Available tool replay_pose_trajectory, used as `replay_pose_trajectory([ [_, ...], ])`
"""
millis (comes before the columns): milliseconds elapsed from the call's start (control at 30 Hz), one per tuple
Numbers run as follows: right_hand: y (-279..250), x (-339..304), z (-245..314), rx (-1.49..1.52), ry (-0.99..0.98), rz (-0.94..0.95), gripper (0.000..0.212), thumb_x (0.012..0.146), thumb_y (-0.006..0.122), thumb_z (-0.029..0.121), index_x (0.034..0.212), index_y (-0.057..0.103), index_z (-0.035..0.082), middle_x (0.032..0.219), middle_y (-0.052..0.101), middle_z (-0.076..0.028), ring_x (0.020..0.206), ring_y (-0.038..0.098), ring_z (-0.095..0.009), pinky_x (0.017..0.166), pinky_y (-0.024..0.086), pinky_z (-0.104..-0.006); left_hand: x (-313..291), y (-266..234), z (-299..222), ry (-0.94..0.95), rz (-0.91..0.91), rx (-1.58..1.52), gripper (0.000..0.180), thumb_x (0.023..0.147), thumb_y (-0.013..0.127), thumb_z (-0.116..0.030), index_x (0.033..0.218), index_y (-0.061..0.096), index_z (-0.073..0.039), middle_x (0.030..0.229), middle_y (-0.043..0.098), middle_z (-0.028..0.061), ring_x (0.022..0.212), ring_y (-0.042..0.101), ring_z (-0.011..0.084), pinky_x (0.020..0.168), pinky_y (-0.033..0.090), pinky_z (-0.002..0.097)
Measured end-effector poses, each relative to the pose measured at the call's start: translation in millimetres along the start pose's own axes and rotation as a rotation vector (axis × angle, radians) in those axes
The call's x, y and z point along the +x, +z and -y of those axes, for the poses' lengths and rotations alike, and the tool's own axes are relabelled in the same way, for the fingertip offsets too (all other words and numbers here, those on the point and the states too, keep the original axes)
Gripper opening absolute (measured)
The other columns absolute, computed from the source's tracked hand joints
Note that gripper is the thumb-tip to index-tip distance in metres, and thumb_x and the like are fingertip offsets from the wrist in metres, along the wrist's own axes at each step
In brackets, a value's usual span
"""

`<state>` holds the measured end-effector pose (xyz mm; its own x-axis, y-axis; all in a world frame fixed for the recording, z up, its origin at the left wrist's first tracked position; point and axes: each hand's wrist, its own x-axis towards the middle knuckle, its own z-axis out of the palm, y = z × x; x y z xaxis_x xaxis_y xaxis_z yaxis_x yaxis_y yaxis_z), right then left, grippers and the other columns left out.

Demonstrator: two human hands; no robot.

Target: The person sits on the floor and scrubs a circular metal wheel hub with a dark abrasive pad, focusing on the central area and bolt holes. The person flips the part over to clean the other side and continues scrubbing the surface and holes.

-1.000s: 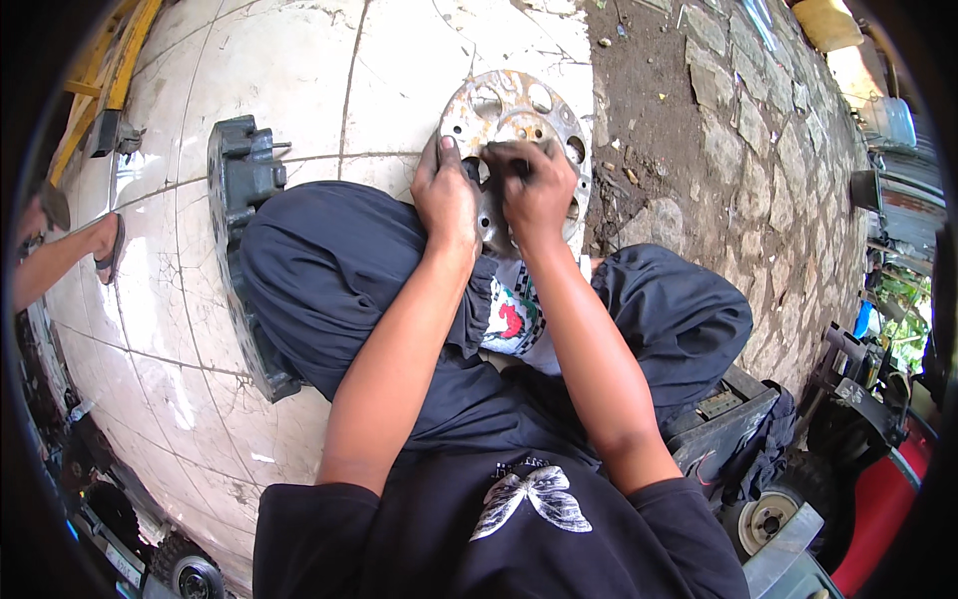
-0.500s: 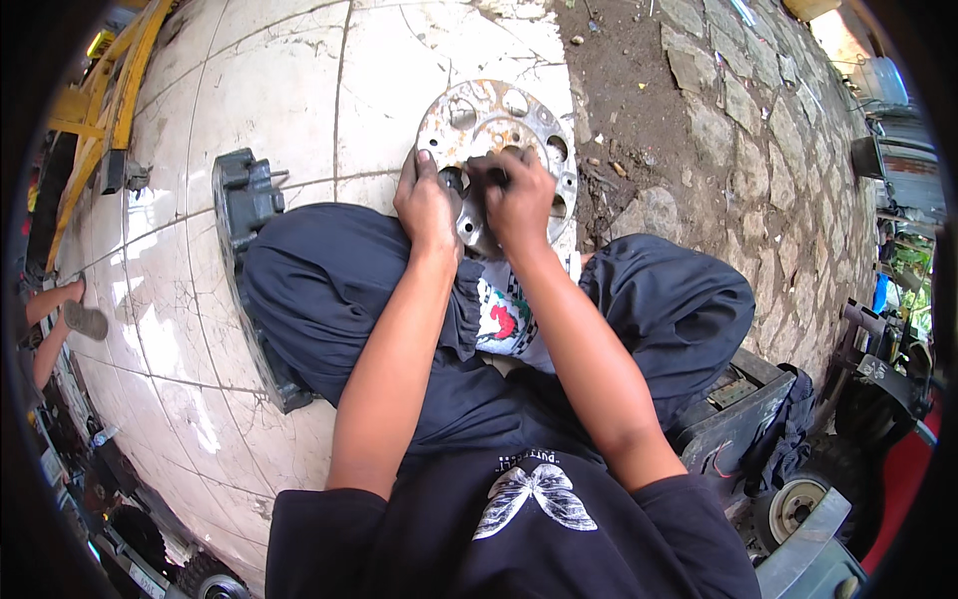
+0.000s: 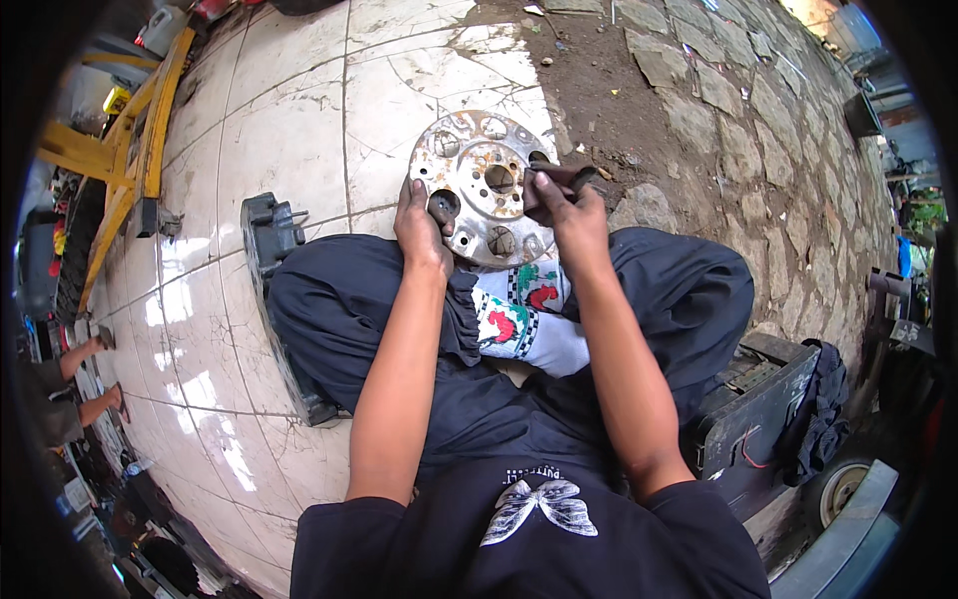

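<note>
A round metal plate with several round holes and patches of rust stands tilted in front of my crossed legs. My left hand grips its lower left rim, the thumb on the face and a fingertip showing through a hole. In my right hand, at the plate's right edge, is a dark brown folded sheet that looks like sandpaper, pinched between thumb and fingers. Rust shows most around the plate's raised centre, while other parts look bare and shiny. My hands and fingers are blackened with dirt.
A dark cast metal part lies by my left knee on the white tiles. Yellow metal framing stands at the far left, with another person's legs below it. A black box sits beside my right knee; stone paving lies right.
My right hand has moved from the plate's centre to its right edge, uncovering the middle hole and the brown sheet. My left hand keeps its hold. The view has shifted slightly.
</note>
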<state>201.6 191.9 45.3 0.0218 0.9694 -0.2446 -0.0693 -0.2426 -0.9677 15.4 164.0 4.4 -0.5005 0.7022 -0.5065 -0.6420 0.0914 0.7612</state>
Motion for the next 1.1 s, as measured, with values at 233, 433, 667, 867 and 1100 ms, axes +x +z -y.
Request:
replay_pose_trajectory([
  [233,-69,21,-20,0.081,0.03,-0.099,0.025,0.1,0.074,0.013,0.119,0.069,-0.002,0.097,0.077,-0.01,0.084,0.073,-0.014,0.074,0.058,-0.0279,-18,-8,-12,-0.013,0.353,-0.031,0.047,0.103,0.064,-0.022,0.147,0.054,-0.011,0.097,0.061,0.0009,0.087,0.06,0.0138,0.08,0.05,0.029],
  [433,-53,29,-31,0.211,-0.072,-0.119,0.019,0.098,0.076,0.014,0.11,0.074,0.0,0.095,0.078,-0.008,0.084,0.073,-0.014,0.077,0.056,-0.0287,-20,1,-21,-0.022,0.351,-0.002,0.053,0.098,0.071,-0.022,0.146,0.056,-0.005,0.137,0.064,0.0096,0.129,0.06,0.025,0.115,0.046,0.0447],
  [667,-51,21,-23,0.126,0.036,-0.031,0.032,0.086,0.087,0.02,0.112,0.075,0.006,0.098,0.081,-0.009,0.087,0.077,-0.016,0.083,0.058,-0.0322,-22,29,-61,0.127,0.287,0.403,0.038,0.094,0.08,-0.018,0.119,0.071,0.008,0.114,0.074,0.0139,0.102,0.071,0.0196,0.093,0.056,0.0364],
  [867,-49,12,-17,-0.054,-0.125,-0.099,0.034,0.083,0.088,0.016,0.112,0.074,0.006,0.096,0.081,-0.008,0.086,0.077,-0.014,0.079,0.059,-0.0319,-25,81,-47,-0.003,0.49,0.563,0.046,0.098,0.073,-0.026,0.129,0.063,0.006,0.122,0.07,0.016,0.102,0.072,0.0257,0.087,0.061,0.0424],
  [1100,-50,13,-12,-0.055,-0.05,-0.095,0.028,0.091,0.082,0.014,0.115,0.071,0.003,0.097,0.079,-0.007,0.087,0.074,-0.014,0.078,0.058,-0.0313,4,58,-48,-0.07,0.465,0.477,0.032,0.098,0.064,-0.016,0.125,0.062,0.001,0.11,0.07,0.0144,0.092,0.073,0.0275,0.079,0.065,0.0427],
])
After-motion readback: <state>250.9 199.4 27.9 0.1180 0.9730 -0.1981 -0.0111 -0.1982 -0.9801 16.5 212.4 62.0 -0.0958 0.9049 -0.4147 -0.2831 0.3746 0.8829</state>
